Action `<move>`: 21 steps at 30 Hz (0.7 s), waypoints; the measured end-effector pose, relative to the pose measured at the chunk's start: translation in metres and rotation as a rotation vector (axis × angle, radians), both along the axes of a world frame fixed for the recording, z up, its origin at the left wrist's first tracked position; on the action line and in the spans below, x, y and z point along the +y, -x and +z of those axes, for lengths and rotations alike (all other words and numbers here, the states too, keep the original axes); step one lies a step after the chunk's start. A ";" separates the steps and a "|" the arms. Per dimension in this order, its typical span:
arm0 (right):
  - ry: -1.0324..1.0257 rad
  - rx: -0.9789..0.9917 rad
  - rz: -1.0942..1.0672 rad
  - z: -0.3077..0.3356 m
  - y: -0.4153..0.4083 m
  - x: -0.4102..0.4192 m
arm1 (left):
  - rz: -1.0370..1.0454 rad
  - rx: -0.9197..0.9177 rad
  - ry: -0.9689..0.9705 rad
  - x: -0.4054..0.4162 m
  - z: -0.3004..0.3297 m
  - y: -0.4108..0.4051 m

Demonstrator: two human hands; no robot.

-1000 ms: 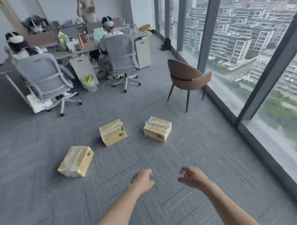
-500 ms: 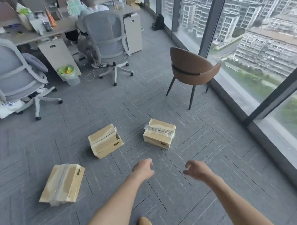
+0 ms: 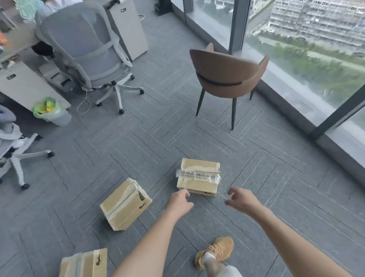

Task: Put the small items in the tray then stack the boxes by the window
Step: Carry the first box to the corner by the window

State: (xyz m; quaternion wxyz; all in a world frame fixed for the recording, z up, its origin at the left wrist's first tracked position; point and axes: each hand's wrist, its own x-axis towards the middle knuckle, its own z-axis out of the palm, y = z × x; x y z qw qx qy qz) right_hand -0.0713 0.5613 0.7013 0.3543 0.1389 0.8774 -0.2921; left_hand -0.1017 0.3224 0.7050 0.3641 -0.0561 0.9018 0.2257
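Note:
Three tan cardboard boxes lie on the grey carpet. The taped box (image 3: 198, 176) sits straight ahead, just beyond my hands. A second box (image 3: 126, 203) lies tilted to its left. The third box (image 3: 83, 269) is at the bottom left, partly cut off by the frame. My left hand (image 3: 179, 201) hovers near the taped box's near left corner, fingers loosely curled, holding nothing. My right hand (image 3: 241, 199) hovers to the right of that box, fingers spread and bent, empty. No tray or small items show.
A brown chair (image 3: 227, 74) stands by the floor-to-ceiling window (image 3: 319, 50) on the right. Grey office chairs (image 3: 91, 50), a desk cabinet (image 3: 130, 30) and a waste bin (image 3: 52, 114) are at the left and back. My tan shoe (image 3: 217, 250) steps forward below.
I have walked closer to the boxes and my view has tilted down. Both hands have reached forward toward the taped box. My shoe has come into view.

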 end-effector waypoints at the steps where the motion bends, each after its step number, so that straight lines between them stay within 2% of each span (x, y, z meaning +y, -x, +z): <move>1: 0.006 -0.006 -0.010 -0.008 0.016 0.001 | -0.011 -0.012 0.005 0.000 -0.008 0.017; 7: 0.027 -0.070 -0.121 -0.083 0.090 0.006 | 0.054 -0.076 -0.011 -0.007 -0.075 0.110; 10: 0.038 -0.133 -0.193 -0.141 0.109 0.004 | 0.036 -0.115 0.012 -0.014 -0.132 0.144; 15: 0.041 -0.184 -0.320 -0.265 0.130 -0.005 | -0.056 -0.165 0.044 -0.026 -0.262 0.180; 21: 0.067 -0.234 -0.490 -0.436 0.126 -0.038 | 0.001 -0.206 0.076 -0.061 -0.440 0.181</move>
